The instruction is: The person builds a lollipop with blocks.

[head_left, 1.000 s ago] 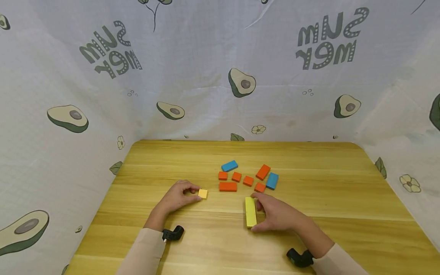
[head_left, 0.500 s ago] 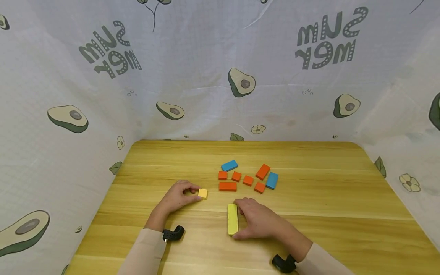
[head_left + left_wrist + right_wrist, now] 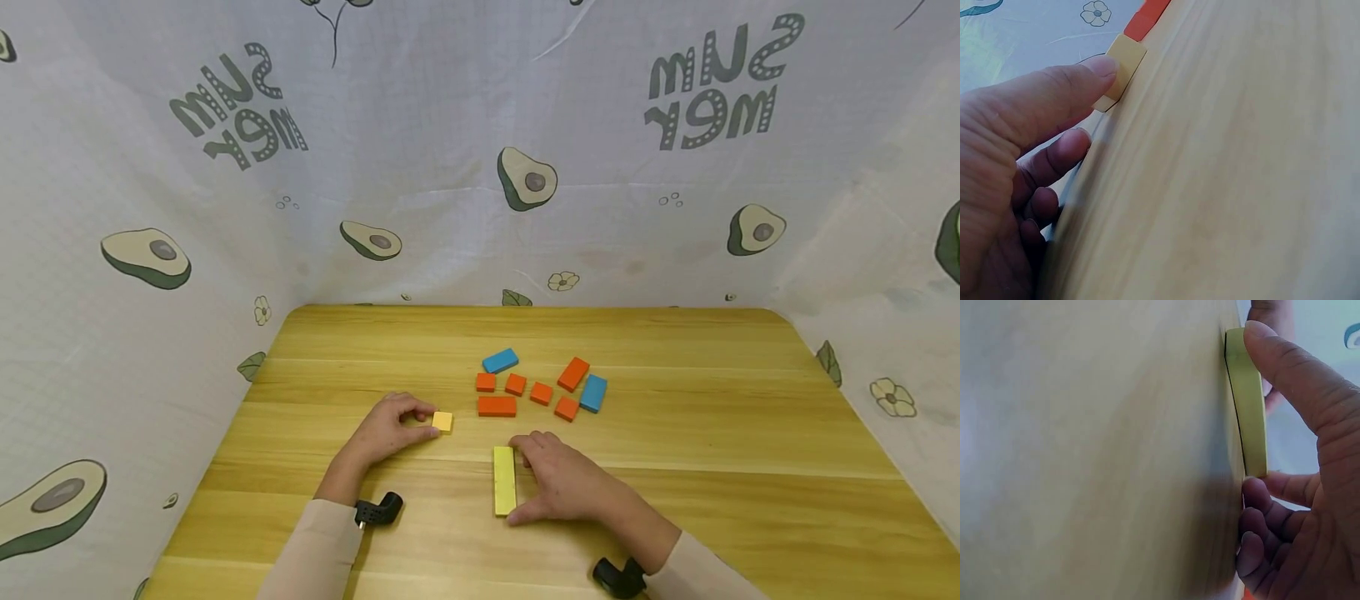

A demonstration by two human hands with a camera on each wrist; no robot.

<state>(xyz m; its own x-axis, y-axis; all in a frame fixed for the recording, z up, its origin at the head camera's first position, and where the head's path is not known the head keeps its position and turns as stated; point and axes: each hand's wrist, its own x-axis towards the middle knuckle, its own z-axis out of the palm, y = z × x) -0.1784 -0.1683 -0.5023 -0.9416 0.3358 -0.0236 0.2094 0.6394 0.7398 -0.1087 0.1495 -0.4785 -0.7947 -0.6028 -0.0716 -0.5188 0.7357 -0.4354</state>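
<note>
My left hand (image 3: 384, 432) pinches a small light-orange square block (image 3: 444, 422) that lies on the wooden table. In the left wrist view the thumb presses the near side of this block (image 3: 1128, 64), while the other fingers curl below. Right of it, nearer the front, my right hand (image 3: 566, 479) holds a long yellow block (image 3: 505, 482) by its two ends, the thumb at the near end and a finger at the far one. The right wrist view has the long block (image 3: 1249, 415) flat against the tabletop, its other fingers loosely curled.
Behind the hands lie several small red square blocks (image 3: 542, 393), two longer red blocks (image 3: 497, 407) and two blue blocks (image 3: 594, 393). The table (image 3: 712, 417) backs onto a white cloth (image 3: 450, 125) printed with avocados, which also hangs at both sides.
My right hand has slid the long yellow block left and a little nearer the front, toward the small block, slowing in the last half second. The left hand has stayed in place.
</note>
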